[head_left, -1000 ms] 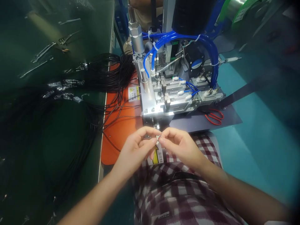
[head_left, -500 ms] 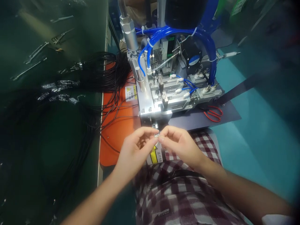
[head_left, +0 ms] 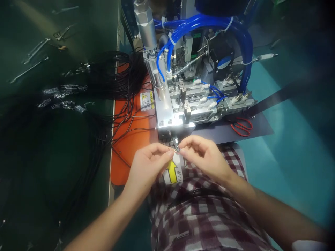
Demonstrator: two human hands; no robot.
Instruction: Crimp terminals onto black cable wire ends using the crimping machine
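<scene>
Between my two hands is a small shiny metal part [head_left: 177, 149], too small for me to name its kind. The thumb and forefinger of my left hand [head_left: 149, 161] pinch it from the left. From the right, my right hand [head_left: 202, 155] pinches it with thumb and forefinger. Both sets of fingertips are nearly touching, and they hide most of the part. Just beyond the fingers stands the front of a metal machine [head_left: 176, 122]. Below them shows a white label with a yellow arrow [head_left: 172, 172].
Bundles of black cables [head_left: 131, 75] lie left across an orange board [head_left: 123, 139] and a dark green surface. Thick blue air hoses [head_left: 199, 22] arch over the machine. Red-handled scissors or pliers [head_left: 242, 127] rest at the right. Several metal tools [head_left: 36, 50] lie at the upper left.
My fingertips have drawn slightly apart, so more of the small metal part shows between them. The view has shifted a little, bringing the machine slightly nearer.
</scene>
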